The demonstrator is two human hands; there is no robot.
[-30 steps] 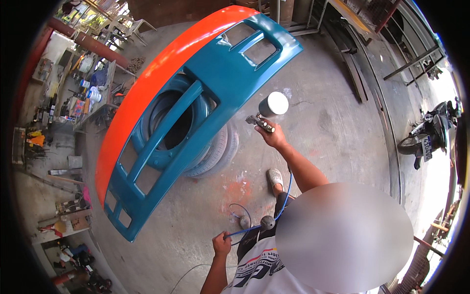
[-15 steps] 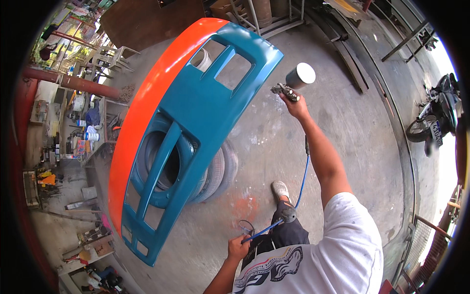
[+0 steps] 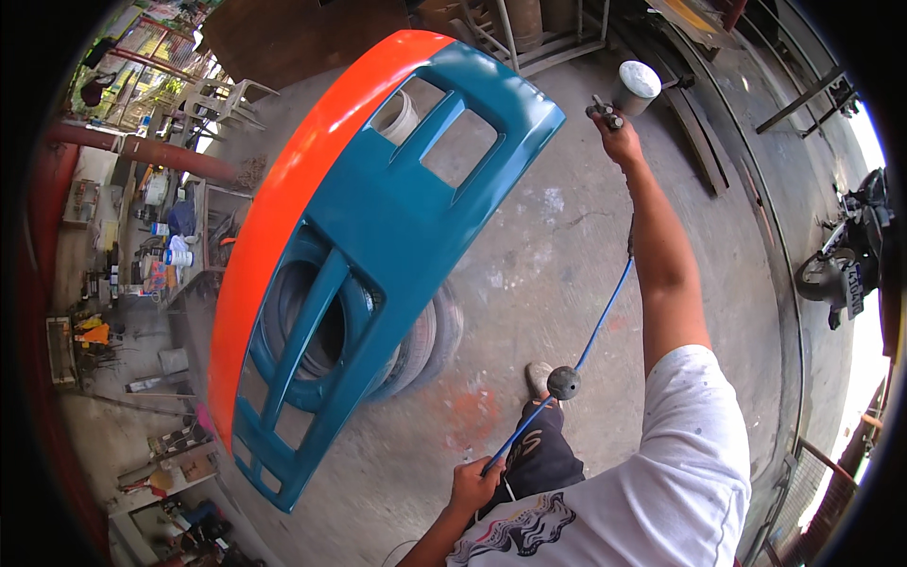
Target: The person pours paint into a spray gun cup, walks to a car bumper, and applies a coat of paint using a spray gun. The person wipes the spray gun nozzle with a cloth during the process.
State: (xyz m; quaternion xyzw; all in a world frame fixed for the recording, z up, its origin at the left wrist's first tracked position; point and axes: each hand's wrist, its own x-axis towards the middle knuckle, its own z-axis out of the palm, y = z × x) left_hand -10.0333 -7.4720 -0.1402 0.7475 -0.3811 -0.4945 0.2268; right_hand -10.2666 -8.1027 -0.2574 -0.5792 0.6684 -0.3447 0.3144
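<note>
Grey concrete floor (image 3: 539,312); spraying orange-and-teal glossy curved bumper (image 3: 397,203), we judge: right fingers (image 3: 619,144) grasp metal cup-topped gun (image 3: 612,120), left fingers (image 3: 475,482) blue hose (image 3: 607,307); next pass calls for slack.

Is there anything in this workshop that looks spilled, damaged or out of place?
Yes, a reddish-orange stain marks the floor beside the tyres. It stands out against the grey surface, perhaps old paint. The bumper shows no visible damage.
</note>
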